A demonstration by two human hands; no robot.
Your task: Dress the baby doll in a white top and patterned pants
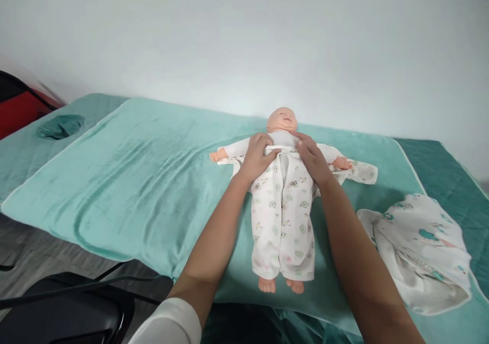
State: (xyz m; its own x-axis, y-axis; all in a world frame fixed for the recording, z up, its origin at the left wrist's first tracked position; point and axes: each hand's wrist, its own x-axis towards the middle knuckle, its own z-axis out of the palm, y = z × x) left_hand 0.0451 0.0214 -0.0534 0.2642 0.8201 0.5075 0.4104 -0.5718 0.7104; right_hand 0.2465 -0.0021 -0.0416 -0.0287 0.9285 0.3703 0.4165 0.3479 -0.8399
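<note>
A baby doll (282,119) lies on its back on a teal towel (145,171), head toward the wall, bare feet toward me. It wears patterned white trousers (282,217) and a white top. My left hand (256,155) and my right hand (313,156) are both closed on the trousers' waistband at the doll's chest, one at each side. A patterned white jacket (361,171) lies spread under the doll's arms.
A crumpled patterned white cloth (420,252) lies on the towel at the right. A dark green bundle (60,126) sits at the far left of the table. A black chair (64,308) stands below left, and something red (19,111) is at the left edge.
</note>
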